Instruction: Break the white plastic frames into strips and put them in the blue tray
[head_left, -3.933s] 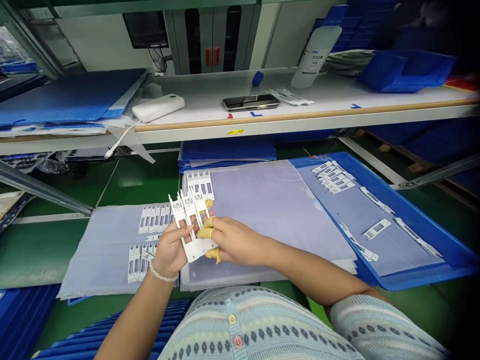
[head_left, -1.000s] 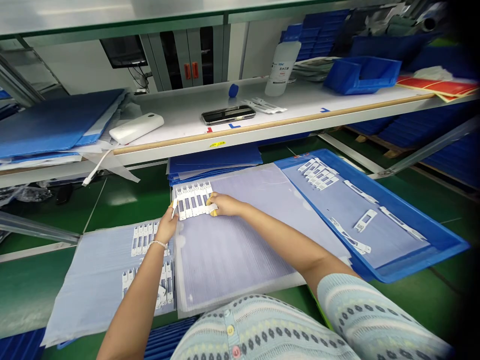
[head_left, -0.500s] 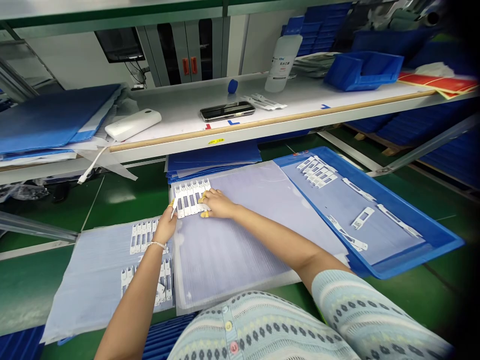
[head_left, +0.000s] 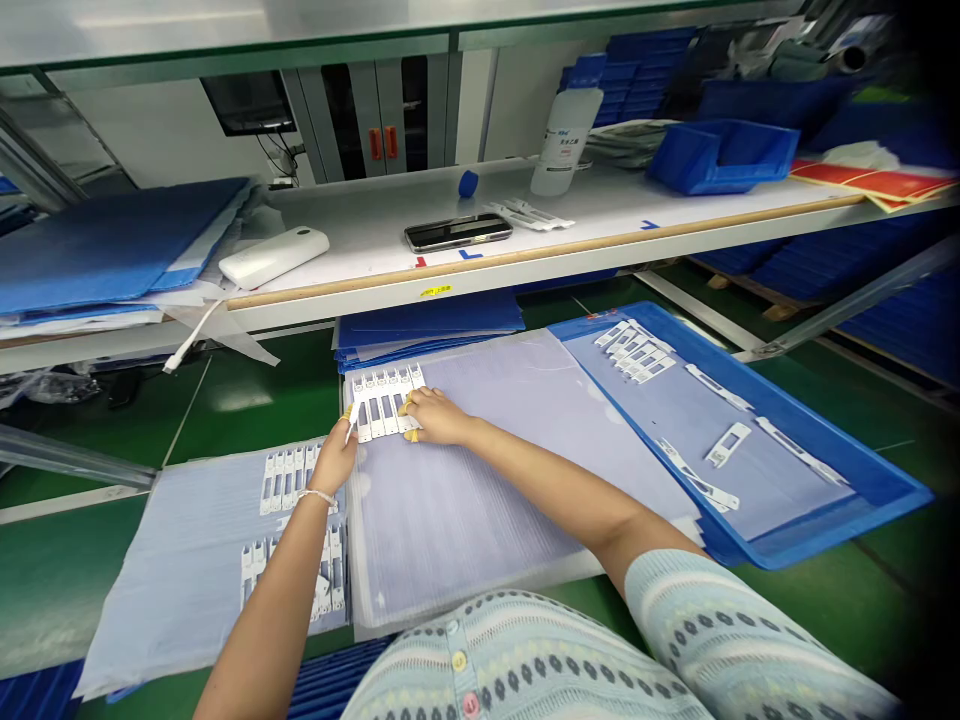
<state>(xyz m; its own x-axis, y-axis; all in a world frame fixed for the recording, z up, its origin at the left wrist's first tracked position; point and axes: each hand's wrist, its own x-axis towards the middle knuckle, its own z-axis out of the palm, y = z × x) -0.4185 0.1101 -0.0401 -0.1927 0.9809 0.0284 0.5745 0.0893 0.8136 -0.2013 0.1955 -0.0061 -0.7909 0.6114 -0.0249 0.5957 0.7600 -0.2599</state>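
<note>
A row of white plastic frame parts [head_left: 382, 402] lies at the far left corner of a translucent corrugated sheet [head_left: 480, 470]. My right hand [head_left: 431, 415], with yellow finger cots, rests flat on the right end of that row, fingers stretched out. My left hand [head_left: 336, 455] touches the row's left edge with its fingertip; its fingers look loosely extended. More rows of the same white parts [head_left: 289, 478] lie on a second sheet [head_left: 187, 560] at the left, under my left forearm.
A blue tray [head_left: 840, 440] at the right holds loose white parts [head_left: 637, 350]. A shelf [head_left: 525, 250] above carries a phone [head_left: 457, 231], a white device [head_left: 274, 256], a bottle [head_left: 564, 140] and a blue bin [head_left: 720, 150]. Blue sheets [head_left: 427, 325] lie stacked under the shelf.
Earlier I held a bunch of white parts up in both hands; now they lie in the row on the sheet. Over the last second my right hand shifted slightly left onto the row.
</note>
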